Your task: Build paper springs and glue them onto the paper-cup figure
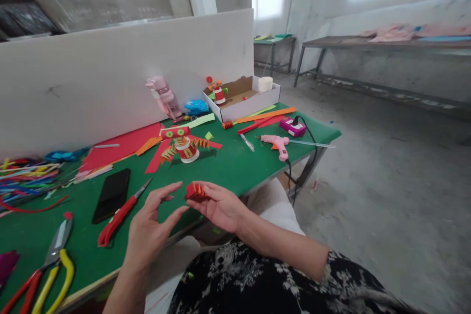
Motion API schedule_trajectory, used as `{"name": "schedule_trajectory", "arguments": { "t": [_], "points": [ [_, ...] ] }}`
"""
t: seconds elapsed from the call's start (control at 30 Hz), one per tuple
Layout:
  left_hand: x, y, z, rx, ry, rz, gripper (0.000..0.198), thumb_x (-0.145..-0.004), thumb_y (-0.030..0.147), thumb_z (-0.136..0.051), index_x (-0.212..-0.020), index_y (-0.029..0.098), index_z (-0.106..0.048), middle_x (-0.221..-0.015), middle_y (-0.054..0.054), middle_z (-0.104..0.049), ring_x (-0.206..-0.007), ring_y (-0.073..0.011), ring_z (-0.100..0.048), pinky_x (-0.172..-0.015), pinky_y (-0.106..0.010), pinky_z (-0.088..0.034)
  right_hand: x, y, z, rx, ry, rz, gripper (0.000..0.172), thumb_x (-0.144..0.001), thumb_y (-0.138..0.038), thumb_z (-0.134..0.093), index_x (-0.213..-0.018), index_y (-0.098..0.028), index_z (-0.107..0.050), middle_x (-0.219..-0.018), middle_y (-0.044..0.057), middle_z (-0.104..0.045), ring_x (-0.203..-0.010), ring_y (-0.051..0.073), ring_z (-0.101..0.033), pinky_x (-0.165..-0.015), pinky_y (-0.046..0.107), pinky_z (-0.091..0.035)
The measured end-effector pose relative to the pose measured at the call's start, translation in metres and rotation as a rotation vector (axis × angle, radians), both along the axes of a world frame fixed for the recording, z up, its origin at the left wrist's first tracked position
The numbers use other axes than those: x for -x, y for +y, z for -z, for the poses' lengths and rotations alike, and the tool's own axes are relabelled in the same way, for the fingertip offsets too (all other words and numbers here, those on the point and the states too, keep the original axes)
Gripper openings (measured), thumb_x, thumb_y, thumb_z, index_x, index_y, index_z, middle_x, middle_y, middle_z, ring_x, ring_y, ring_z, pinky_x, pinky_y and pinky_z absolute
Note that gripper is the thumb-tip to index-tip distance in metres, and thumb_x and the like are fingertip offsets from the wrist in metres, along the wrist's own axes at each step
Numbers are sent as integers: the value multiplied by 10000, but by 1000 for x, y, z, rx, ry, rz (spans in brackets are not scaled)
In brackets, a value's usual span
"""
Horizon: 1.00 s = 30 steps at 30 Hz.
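Observation:
Between the thumb and fingers of my right hand (222, 207) is a folded red and orange paper strip (196, 192), pleated like an accordion. My left hand (152, 223) is just left of it, thumb and fingers spread apart, holding nothing. Beyond both hands stands a paper cup figure (187, 149) with a red roll on top, green ring eyes and pleated paper arms. Left of my left hand lie red-handled scissors (119, 216) and a black phone (111, 195). Another pleated red piece (227, 124) rests farther back.
A pink glue gun (278, 145) with a cord and a purple power socket (292, 126) are at the right. Yellow-and-red-handled shears (55, 255) lie front left, near several coloured pipe cleaners (27, 179). A white box (250, 105) and a second cup figure (219, 93) are at the back.

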State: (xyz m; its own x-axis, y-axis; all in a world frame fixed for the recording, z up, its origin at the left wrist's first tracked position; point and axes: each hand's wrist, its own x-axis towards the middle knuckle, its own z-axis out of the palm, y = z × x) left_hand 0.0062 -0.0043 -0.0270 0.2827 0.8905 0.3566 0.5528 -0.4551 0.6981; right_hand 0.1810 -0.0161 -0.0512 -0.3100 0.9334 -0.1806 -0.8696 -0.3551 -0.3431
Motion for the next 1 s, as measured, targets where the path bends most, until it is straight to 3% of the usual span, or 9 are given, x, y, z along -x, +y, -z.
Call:
{"name": "schedule_trajectory", "arguments": {
  "t": [0.17,0.37,0.5,0.63,0.8,1.0],
  "points": [
    [-23,-7,-15,-164,93,23,299,-846,406,-665,-1102,252,-659,-1090,-43,-673,-1018,-223,-615,-921,-360,-489,-6,-3,0,-12,27,-76,135,-927,-163,-563,-954,-120,-689,-850,36,-722,-763,103,-667,-781,233,-545],
    [-33,-7,-13,-30,-20,61,251,-854,388,-653,-1056,239,-672,-1097,-54,-686,-1051,-230,-632,-973,-391,-482,-14,-8,1,-95,40,-120,172,-855,-251,-702,-973,-128,-687,-851,27,-689,-756,98,-632,-830,264,-519],
    [-25,1,-25,32,-35,107,373,-838,420,-657,-1168,245,-641,-1233,-82,-663,-1179,-265,-581,-1031,-432,-448,-28,-5,-2,-53,13,-226,207,-947,-246,-555,-1053,-109,-666,-793,43,-664,-649,85,-583,-594,182,-472],
    [-19,8,-37,123,59,219,523,-791,420,-692,-1282,271,-593,-1332,-84,-616,-1186,-276,-577,-974,-418,-495,-40,2,-7,-19,-12,-448,406,-1031,-283,-299,-1018,-67,-643,-712,71,-647,-409,41,-344,-361,130,-282],
    [-29,9,-28,224,19,258,410,-772,390,-705,-1155,246,-680,-1132,-77,-688,-1034,-241,-635,-937,-383,-505,-39,13,-13,-17,-168,-629,432,-1010,-214,-193,-899,-109,-597,-523,-13,-534,-293,27,-171,-292,113,-175],
    [-41,10,-12,165,-163,186,204,-728,347,-712,-876,208,-731,-934,-54,-691,-888,-201,-639,-784,-296,-522,-34,24,-15,-15,-295,-748,518,-1031,-360,-102,-864,-148,-544,-462,-39,-492,-263,28,-127,-266,102,-144]
  ]
}}
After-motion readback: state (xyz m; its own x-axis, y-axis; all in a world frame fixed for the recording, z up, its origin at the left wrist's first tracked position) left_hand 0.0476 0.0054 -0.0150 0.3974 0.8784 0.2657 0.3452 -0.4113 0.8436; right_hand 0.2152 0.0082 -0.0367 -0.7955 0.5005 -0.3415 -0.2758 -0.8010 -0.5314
